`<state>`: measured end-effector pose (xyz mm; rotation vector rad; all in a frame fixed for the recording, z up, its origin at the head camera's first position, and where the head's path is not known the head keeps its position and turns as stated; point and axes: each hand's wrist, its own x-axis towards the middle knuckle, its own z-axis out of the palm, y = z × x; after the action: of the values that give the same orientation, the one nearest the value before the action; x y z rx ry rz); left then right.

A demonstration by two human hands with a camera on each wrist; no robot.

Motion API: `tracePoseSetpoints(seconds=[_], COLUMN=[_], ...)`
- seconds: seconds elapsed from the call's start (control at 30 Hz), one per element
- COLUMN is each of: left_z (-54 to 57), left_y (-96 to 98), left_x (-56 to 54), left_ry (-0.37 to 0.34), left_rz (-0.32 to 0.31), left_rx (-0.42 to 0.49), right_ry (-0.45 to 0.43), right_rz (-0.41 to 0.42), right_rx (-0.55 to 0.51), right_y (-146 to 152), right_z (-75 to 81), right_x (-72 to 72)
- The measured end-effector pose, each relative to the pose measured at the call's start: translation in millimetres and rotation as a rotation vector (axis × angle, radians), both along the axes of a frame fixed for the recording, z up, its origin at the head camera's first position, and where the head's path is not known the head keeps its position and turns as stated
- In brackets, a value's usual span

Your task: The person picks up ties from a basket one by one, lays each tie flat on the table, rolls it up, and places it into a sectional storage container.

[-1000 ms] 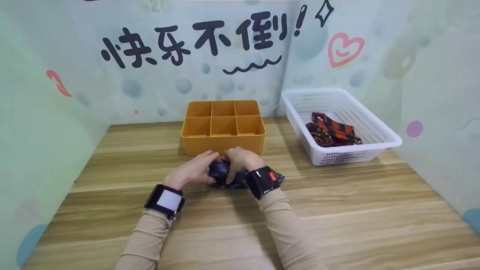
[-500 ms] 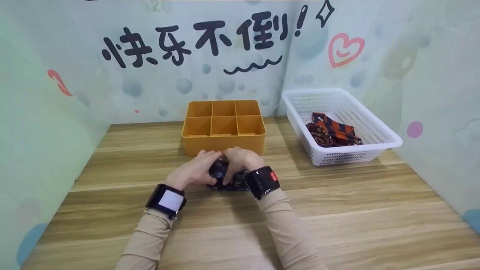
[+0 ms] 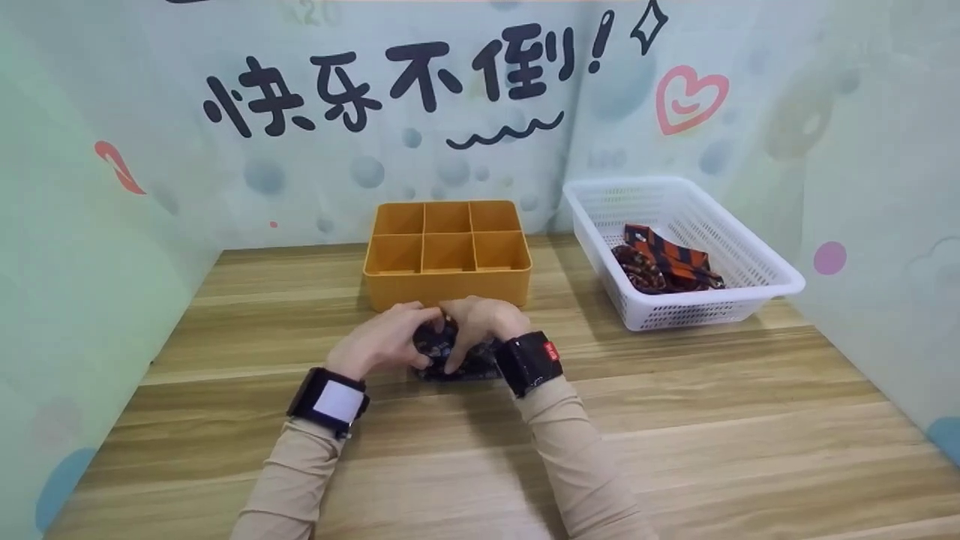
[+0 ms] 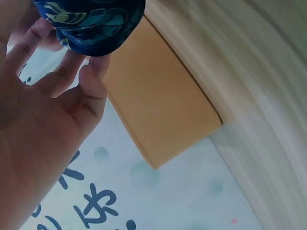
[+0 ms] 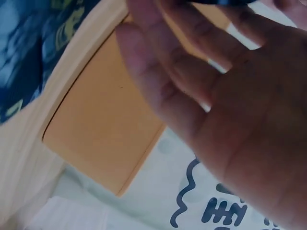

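A dark blue patterned cloth (image 3: 435, 343) lies on the table in front of the orange box, bunched into a rounded roll at its left end. My left hand (image 3: 381, 339) grips this roll from the left, its thumb on the near side. From the right, my right hand (image 3: 486, 324) holds it too, with its thumb down at the near side and its fingers over the far side. In the left wrist view, fingertips touch the underside of the rolled cloth (image 4: 103, 26). A flat, loose part of the cloth (image 5: 29, 52) shows in the right wrist view, partly hidden by the right hand in the head view.
The orange box (image 3: 446, 288) with several compartments stands just beyond the hands. At the back right is a white basket (image 3: 716, 301) holding an orange-and-navy striped cloth (image 3: 667, 253) and a dark red patterned cloth (image 3: 637, 270). Printed walls border the wooden table (image 3: 420, 465).
The cloth's pointed right end, visible beyond the right wrist a second ago, has drawn leftward out of sight. Both hands stay nearly in place, their fingers shifting slightly on the roll.
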<state>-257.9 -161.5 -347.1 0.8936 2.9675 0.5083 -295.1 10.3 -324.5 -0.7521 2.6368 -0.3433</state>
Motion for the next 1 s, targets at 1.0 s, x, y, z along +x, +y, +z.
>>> tracePoseSetpoints(seconds=[1.0], left_z=[-3.3], left_y=[4.0], left_x=[-1.7], left_ry=[-0.010], left_rz=[-0.049], left_rx=[0.070], right_ry=[0.040], right_rz=[0.011], right_rx=[-0.025], right_y=[8.8], right_z=[0.4], right_x=[-6.3])
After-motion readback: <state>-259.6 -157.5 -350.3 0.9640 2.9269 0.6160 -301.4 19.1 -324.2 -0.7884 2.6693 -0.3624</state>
